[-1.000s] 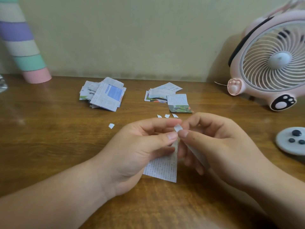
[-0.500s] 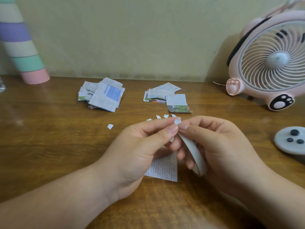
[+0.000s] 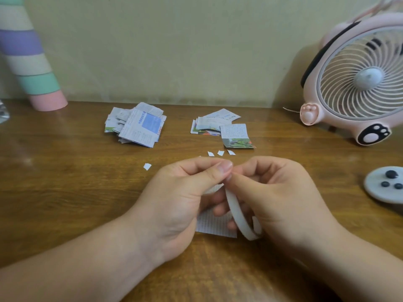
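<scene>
Tearing a short piece off the white tape strip (image 3: 237,212) looks to be the step in hand, and doing it well depends on where each pinch sits. Furthest left, a lone white scrap (image 3: 147,166) lies on the bench (image 3: 65,192) at ten o'clock from the hands, a fair guide to the length wanted. Next, the left hand (image 3: 174,203) has thumb and forefinger clenched on the strip's free end at twelve o'clock. Its other fingers are curled under, and I cannot tell whether they also hold the printed paper slip (image 3: 214,227) showing between the palms at six o'clock. Three more small scraps (image 3: 220,153) lie just beyond the knuckles. Touching the left pinch from the right, the right hand (image 3: 279,199) grasps the same strip between thumb and forefinger, and the remainder hangs as a loop against its palm toward five o'clock. My judgement: bring the thumbnails hard together so the tear starts exactly between them. Shear one hand away from the other rather than pulling straight, which would only stretch the strip. Let the loop hang free so it cannot stick to itself or to the slip, where the torn piece presumably belongs.
</scene>
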The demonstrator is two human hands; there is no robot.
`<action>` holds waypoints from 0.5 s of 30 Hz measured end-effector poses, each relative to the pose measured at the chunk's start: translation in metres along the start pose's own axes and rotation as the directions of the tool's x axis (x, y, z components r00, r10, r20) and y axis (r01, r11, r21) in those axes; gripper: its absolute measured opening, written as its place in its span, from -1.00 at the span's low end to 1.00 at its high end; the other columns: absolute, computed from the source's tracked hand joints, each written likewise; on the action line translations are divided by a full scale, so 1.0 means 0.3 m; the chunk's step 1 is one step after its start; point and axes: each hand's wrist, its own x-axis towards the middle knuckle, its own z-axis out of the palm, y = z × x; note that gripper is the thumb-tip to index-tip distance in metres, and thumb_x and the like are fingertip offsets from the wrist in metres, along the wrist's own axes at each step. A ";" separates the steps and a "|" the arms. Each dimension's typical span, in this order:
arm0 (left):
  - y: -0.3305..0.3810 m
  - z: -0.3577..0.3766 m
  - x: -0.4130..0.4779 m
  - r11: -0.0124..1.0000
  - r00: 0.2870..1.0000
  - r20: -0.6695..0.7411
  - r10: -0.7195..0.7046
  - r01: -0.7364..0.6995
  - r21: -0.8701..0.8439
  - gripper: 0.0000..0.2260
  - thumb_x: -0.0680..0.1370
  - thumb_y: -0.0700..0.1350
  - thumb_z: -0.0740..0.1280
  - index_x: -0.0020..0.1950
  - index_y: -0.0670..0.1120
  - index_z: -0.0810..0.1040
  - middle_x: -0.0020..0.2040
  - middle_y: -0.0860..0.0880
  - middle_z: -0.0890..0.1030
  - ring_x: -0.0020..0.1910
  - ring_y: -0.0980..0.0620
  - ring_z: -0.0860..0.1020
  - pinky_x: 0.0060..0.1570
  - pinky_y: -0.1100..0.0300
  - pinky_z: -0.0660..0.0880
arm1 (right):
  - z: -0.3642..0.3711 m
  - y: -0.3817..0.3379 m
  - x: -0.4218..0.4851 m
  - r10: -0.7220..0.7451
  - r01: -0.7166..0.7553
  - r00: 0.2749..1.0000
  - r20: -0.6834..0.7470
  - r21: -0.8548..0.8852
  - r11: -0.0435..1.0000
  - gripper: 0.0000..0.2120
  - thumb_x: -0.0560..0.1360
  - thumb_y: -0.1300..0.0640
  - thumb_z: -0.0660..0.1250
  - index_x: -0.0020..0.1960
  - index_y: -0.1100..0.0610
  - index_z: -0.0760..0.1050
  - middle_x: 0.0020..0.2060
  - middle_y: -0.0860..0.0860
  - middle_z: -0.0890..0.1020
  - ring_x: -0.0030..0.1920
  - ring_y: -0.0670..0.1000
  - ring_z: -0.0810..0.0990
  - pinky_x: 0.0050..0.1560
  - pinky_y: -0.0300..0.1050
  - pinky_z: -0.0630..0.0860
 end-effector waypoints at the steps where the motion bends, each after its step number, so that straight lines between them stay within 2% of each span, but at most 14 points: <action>1: -0.001 0.003 -0.001 1.000 1.000 -0.026 -0.016 0.015 -0.025 -0.92 0.38 -0.15 0.46 -0.23 -0.15 0.67 -0.32 -0.14 0.56 -0.44 -0.05 0.36 -0.48 0.15 0.38 | 0.011 -0.003 -0.003 0.017 -0.017 1.000 -0.014 -0.001 1.000 -0.80 0.53 0.17 0.43 -0.17 0.29 0.54 -0.36 0.26 0.69 -0.40 0.16 0.69 -0.45 -0.05 0.62; 3: -0.001 0.007 -0.003 0.999 0.997 -0.072 -0.036 0.033 -0.041 -0.89 0.35 -0.15 0.45 -0.22 -0.18 0.64 -0.33 -0.14 0.56 -0.46 -0.06 0.42 -0.47 0.18 0.34 | 0.031 -0.002 -0.008 0.011 -0.014 0.999 -0.045 -0.060 0.998 -0.79 0.54 0.17 0.43 -0.17 0.30 0.54 -0.38 0.22 0.70 -0.41 0.10 0.71 -0.40 0.02 0.66; 6: -0.008 0.004 -0.003 0.998 0.992 -0.117 -0.057 0.053 -0.036 -0.84 0.32 -0.13 0.47 -0.21 -0.19 0.61 -0.20 -0.29 0.62 -0.28 -0.19 0.53 -0.23 0.00 0.38 | 0.041 0.012 -0.015 -0.098 0.066 0.991 -0.093 -0.299 0.952 -0.80 0.54 0.12 0.43 -0.23 0.19 0.58 -0.43 0.10 0.70 -0.39 0.08 0.72 -0.30 0.15 0.68; 8: -0.011 0.002 -0.003 0.997 0.987 -0.144 -0.065 0.058 -0.048 -0.83 0.31 -0.14 0.47 -0.20 -0.21 0.59 -0.09 -0.39 0.63 -0.27 -0.18 0.56 -0.28 0.06 0.44 | 0.041 0.021 -0.015 -0.174 0.119 0.980 -0.098 -0.417 0.901 -0.80 0.53 0.10 0.42 -0.24 0.14 0.59 -0.44 0.03 0.69 -0.42 0.00 0.70 -0.30 0.11 0.67; 10: -0.012 0.004 0.000 0.997 0.983 -0.173 -0.057 0.047 -0.062 -0.78 0.31 -0.15 0.46 -0.14 -0.25 0.59 -0.14 -0.33 0.64 -0.31 -0.13 0.58 -0.37 0.11 0.49 | 0.042 0.032 -0.011 -0.270 0.193 0.959 -0.085 -0.501 0.844 -0.80 0.52 0.08 0.42 -0.25 0.11 0.59 -0.44 -0.02 0.69 -0.42 -0.04 0.67 -0.33 0.06 0.64; 13: -0.012 0.007 0.003 0.995 0.980 -0.195 -0.046 0.028 -0.095 -0.70 0.31 -0.17 0.44 -0.04 -0.31 0.59 -0.21 -0.25 0.62 -0.27 -0.13 0.60 -0.24 0.06 0.51 | 0.041 0.056 0.002 -0.433 0.314 0.901 -0.039 -0.631 0.710 -0.78 0.52 0.07 0.41 -0.28 0.10 0.56 -0.44 -0.03 0.65 -0.42 -0.04 0.62 -0.39 0.00 0.54; 15: -0.013 0.007 0.004 0.994 0.979 -0.198 -0.046 0.025 -0.108 -0.68 0.31 -0.17 0.43 -0.02 -0.32 0.59 -0.26 -0.22 0.61 -0.31 -0.09 0.61 -0.26 0.08 0.52 | 0.036 0.067 0.007 -0.505 0.369 0.863 0.004 -0.686 0.627 -0.77 0.52 0.07 0.37 -0.29 0.11 0.54 -0.46 -0.03 0.61 -0.44 -0.02 0.58 -0.41 -0.01 0.50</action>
